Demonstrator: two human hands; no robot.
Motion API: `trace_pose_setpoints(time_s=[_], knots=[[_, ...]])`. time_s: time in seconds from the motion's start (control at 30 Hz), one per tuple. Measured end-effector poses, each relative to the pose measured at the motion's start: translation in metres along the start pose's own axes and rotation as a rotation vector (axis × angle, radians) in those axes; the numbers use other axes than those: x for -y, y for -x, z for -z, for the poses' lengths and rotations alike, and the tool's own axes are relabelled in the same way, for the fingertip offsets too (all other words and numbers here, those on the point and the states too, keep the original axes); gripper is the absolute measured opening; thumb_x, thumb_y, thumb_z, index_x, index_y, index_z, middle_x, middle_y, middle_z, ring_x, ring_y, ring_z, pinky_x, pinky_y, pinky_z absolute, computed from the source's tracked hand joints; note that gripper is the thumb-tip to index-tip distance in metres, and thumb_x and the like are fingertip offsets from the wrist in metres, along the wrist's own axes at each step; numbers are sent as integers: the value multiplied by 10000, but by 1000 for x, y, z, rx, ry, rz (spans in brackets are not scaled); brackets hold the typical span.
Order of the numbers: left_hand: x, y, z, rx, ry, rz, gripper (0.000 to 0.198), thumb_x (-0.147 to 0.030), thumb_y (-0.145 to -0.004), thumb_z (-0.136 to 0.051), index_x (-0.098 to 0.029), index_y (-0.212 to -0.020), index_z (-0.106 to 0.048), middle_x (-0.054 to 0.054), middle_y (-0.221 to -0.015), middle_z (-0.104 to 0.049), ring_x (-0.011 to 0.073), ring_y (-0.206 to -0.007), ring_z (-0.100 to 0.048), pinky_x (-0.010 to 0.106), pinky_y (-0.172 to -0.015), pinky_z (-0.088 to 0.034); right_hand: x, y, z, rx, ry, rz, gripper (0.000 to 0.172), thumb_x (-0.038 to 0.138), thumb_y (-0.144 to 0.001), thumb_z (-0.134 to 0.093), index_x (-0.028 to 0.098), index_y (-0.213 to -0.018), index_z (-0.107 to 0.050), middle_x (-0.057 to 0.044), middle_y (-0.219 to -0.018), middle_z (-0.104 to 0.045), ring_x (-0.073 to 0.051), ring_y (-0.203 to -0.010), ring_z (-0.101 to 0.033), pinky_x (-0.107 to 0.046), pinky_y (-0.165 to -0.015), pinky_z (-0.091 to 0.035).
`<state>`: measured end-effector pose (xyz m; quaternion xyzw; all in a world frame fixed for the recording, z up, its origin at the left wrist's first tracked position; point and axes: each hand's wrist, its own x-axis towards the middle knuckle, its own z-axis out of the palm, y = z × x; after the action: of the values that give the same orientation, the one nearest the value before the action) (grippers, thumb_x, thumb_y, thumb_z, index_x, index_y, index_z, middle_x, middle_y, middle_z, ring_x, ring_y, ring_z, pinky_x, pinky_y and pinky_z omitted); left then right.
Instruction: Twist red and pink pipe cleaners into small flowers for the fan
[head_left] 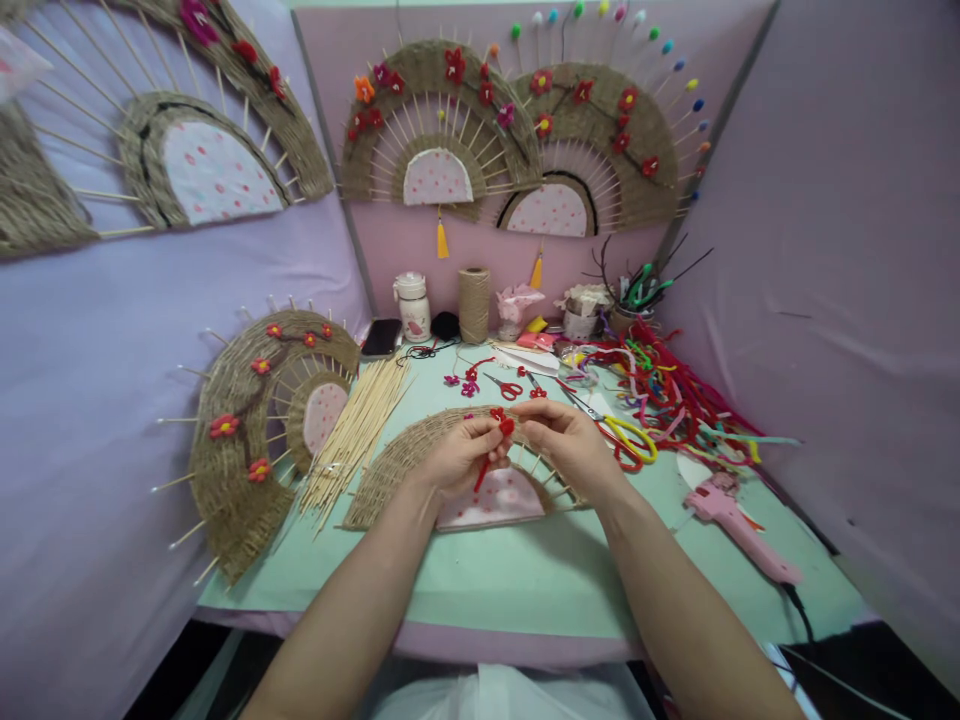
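Note:
My left hand (474, 452) pinches a red pipe-cleaner flower (507, 426), its looped petals up and a red stem hanging below my fingers. Close on its right is my right hand (564, 438), index finger and thumb stretched towards the petals with a gap between their tips; whether they touch the flower I cannot tell. Under both hands lies a woven twine fan (405, 455) with thin stick ribs and a pink-spotted white half-round centre (517, 500), partly covered by my hands.
Loose bamboo sticks (360, 425) lie left, beside a flowered fan (232, 450). Red-handled scissors (511, 390), yellow-handled scissors (634, 438) and tangled pipe cleaners (667, 385) are behind and right. A pink glue gun (742, 530) with a cord rests at right. A twine spool (474, 305) stands behind.

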<state>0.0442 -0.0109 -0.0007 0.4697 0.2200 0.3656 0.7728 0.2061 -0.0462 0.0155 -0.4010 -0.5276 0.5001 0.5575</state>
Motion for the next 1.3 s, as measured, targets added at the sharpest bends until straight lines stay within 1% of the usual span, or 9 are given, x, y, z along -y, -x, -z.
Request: trace_pose_setpoints(time_s=[0.07,0.13,0.23,0.33,0.6,0.73,0.83,1.13,1.3], knots=[[1,1,-6,-1,63,-27,327,-390,-650,-743,-117,-622,-564,-27,-552,-458,48,-493,-372,204,-526,-341,1,1,-3,-32,98,142,175,316,-726,-678,210,-864,-693,-30,-841,-637,-150,-781,-576,-293,-708,-470],[2,1,-11,-25,92,-49,330,-396,-650,-742,-120,-629,-562,-37,-538,-430,46,-487,-347,198,-515,-327,1,3,-7,-73,200,272,121,286,-751,-658,219,-837,-708,-37,-839,-630,-164,-816,-577,-316,-750,-472],[4,0,-16,-62,115,-82,330,-400,-630,-756,-124,-653,-577,-43,-527,-424,48,-490,-342,202,-529,-337,0,5,-10,-145,281,399,98,249,-768,-650,242,-837,-719,-37,-826,-624,-164,-794,-578,-323,-742,-478],[6,0,-16,-66,108,-114,321,-396,-620,-763,-125,-655,-594,-37,-524,-448,56,-503,-371,214,-551,-350,-1,6,-11,-173,328,447,90,234,-771,-654,254,-826,-723,-33,-804,-621,-160,-767,-578,-319,-718,-481],[10,-4,-9,-102,-14,-163,327,-428,-625,-747,-120,-635,-638,-13,-530,-503,76,-526,-425,226,-559,-330,-2,10,-14,-214,388,503,64,237,-784,-637,233,-790,-701,-28,-735,-604,-155,-687,-564,-303,-607,-460],[14,-6,-11,-179,-89,-249,296,-415,-661,-721,-124,-659,-666,2,-566,-533,88,-565,-438,233,-589,-353,-9,11,-21,-316,440,540,68,237,-802,-611,227,-775,-673,-23,-729,-587,-148,-664,-544,-300,-591,-449],[16,-6,-13,-253,-166,-331,266,-398,-685,-702,-133,-679,-683,10,-608,-557,102,-606,-470,242,-619,-376,-13,12,-26,-346,436,535,78,241,-812,-598,221,-767,-658,-28,-736,-573,-150,-666,-536,-299,-581,-443],[14,-3,-14,-316,-253,-415,196,-352,-693,-699,-158,-720,-714,21,-668,-627,106,-614,-516,243,-628,-423,-10,9,-25,-219,227,404,109,258,-831,-584,223,-781,-675,-22,-760,-576,-153,-731,-562,-309,-678,-473],[14,-6,-11,-358,-166,-413,188,-335,-671,-722,-171,-763,-716,25,-668,-657,115,-621,-571,255,-664,-458,-10,5,-20,-222,233,359,169,266,-842,-566,253,-948,-696,-30,-881,-593,-155,-841,-560,-308,-755,-463]])
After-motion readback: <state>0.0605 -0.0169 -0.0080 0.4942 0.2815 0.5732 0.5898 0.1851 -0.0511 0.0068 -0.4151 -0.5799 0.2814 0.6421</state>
